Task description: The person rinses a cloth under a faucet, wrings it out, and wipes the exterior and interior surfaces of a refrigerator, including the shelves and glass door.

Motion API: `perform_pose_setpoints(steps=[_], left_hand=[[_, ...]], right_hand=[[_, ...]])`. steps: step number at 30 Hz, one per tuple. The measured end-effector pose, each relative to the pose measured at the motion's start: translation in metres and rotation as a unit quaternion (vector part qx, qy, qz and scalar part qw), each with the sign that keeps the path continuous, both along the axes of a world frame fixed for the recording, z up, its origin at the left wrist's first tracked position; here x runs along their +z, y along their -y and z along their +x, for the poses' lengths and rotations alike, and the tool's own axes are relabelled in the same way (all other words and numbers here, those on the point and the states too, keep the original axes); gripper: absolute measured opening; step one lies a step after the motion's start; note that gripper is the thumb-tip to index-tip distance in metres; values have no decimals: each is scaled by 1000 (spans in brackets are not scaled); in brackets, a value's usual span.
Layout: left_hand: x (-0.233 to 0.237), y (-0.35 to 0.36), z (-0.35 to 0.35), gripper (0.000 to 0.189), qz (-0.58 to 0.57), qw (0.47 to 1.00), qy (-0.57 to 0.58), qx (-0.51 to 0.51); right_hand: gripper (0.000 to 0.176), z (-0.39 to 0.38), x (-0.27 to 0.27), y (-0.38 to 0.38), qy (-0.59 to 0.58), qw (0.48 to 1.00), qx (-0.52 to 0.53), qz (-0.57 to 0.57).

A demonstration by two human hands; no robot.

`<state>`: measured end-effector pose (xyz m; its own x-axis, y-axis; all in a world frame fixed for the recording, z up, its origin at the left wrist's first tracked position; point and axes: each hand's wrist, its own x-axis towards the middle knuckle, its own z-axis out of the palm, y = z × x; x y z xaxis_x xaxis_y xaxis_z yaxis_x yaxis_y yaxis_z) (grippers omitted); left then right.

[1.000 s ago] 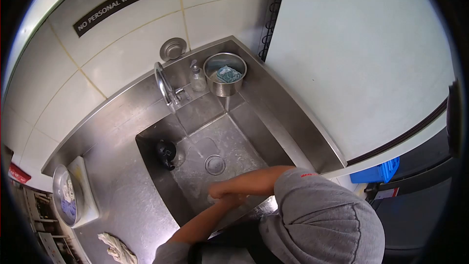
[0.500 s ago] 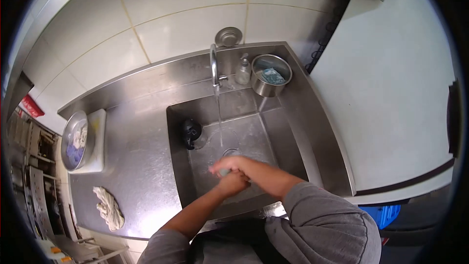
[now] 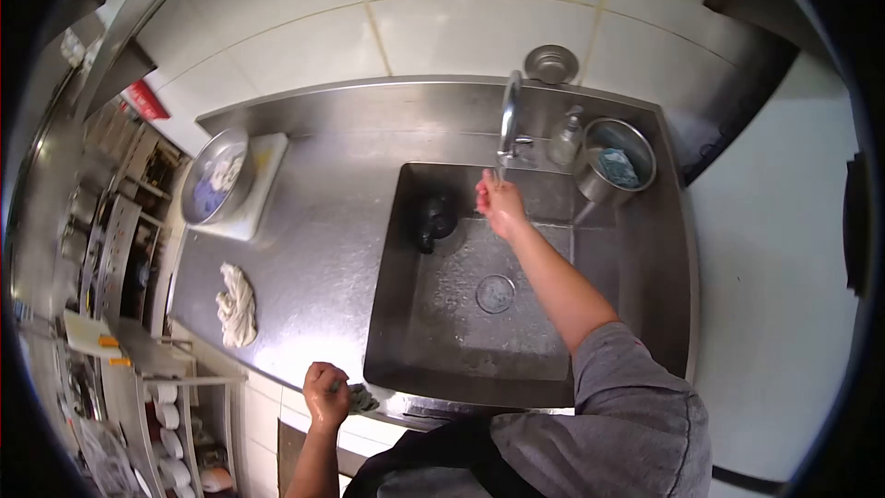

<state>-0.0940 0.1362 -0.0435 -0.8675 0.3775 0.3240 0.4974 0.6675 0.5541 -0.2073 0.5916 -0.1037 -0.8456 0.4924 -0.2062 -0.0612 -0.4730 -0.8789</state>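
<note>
My right hand reaches into the steel sink and sits just under the spout of the faucet, fingers apart and holding nothing. My left hand rests outside the sink on the front edge of the counter, closed on a small dark grey pad. A black rounded object lies in the sink's far left corner, close to my right hand. The drain lies below my right forearm.
A soap bottle and a steel pot holding a blue-green cloth stand behind the sink at right. On the counter at left are a steel bowl on a white board and a crumpled cloth. Wire shelves stand at far left.
My hands were together low in the sink; now they are apart. The right one rose to the faucet spout, the left moved out to the counter's front edge. The view swung left.
</note>
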Motion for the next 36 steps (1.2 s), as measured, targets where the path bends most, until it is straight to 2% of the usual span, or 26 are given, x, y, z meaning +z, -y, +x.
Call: perform_pose_setpoints(steps=[2, 4, 5, 7, 9, 12, 14, 15, 16, 17, 18, 19, 20, 21, 23, 24, 26, 28, 29, 31, 32, 33, 34, 35, 36], left_hand=[[8, 19, 20, 18, -10, 998, -9, 59], [10, 36, 35, 19, -15, 995, -11, 98], [12, 40, 40, 19, -16, 994, -18, 110], [18, 44, 49, 19, -27, 993, -22, 114], [22, 45, 53, 19, -35, 993, -26, 112], [25, 44, 49, 18, -73, 993, -56, 71], [28, 40, 47, 18, -78, 993, -64, 67], [31, 38, 47, 18, -79, 993, -64, 61], [35, 35, 48, 18, -76, 993, -69, 54], [37, 33, 49, 18, -72, 994, -74, 48], [35, 34, 49, 18, -73, 994, -72, 43], [33, 37, 51, 18, -71, 994, -68, 45], [32, 40, 51, 18, -69, 994, -66, 48], [33, 42, 53, 18, -70, 994, -68, 42], [32, 46, 53, 18, -65, 995, -65, 41], [34, 46, 53, 19, -63, 995, -66, 35], [36, 46, 51, 18, -63, 995, -73, 32], [40, 44, 49, 18, -65, 995, -72, 30], [39, 41, 46, 18, -63, 995, -73, 11], [36, 41, 38, 18, -57, 994, -89, 4], [31, 41, 33, 18, -47, 996, -82, -10], [32, 36, 28, 18, -43, 995, -82, -29], [33, 30, 24, 19, -36, 996, -66, -47], [34, 25, 18, 19, -29, 996, -51, -65], [35, 19, 11, 19, -15, 994, -53, -100]], right_hand=[[34, 1, 10, 9, -21, 998, 23, -54], [34, 2, 20, 19, -32, 986, -100, 132], [34, 4, 21, 20, -33, 987, -92, 128], [31, 10, 23, 19, -38, 947, -140, 286], [30, 9, 29, 27, -66, 936, -173, 299], [30, 8, 40, 23, -87, 939, -220, 250], [31, 12, 41, 3, 64, 916, -148, 368], [31, 4, 29, -14, 67, 915, -154, 366], [32, -14, 4, -39, 57, 806, -279, 518], [33, -27, -19, -63, 46, 655, -389, 646], [33, -34, -38, -86, 51, 654, -391, 645], [35, -38, -55, -108, 176, 725, -241, 620], [38, -35, -50, -115, 292, 766, -81, 566], [38, -33, -45, -119, 294, 767, -86, 563], [40, -30, -26, -123, 324, 842, -40, 430], [40, -28, -16, -119, 324, 842, -46, 428], [40, -18, -5, -105, 355, 799, -21, 484], [47, -1, -13, -73, 304, 777, -150, 531], [55, 17, -6, -54, 288, 782, -148, 533], [56, 51, -41, -22, 160, 780, -212, 566], [52, 77, -60, 4, 152, 792, -183, 562], [49, 106, -86, 30, 183, 781, -108, 587], [47, 143, -104, 56, 222, 789, 21, 572], [41, 166, -136, 63, 324, 699, 320, 552], [35, 194, -124, 76, 350, 537, 535, 550]])
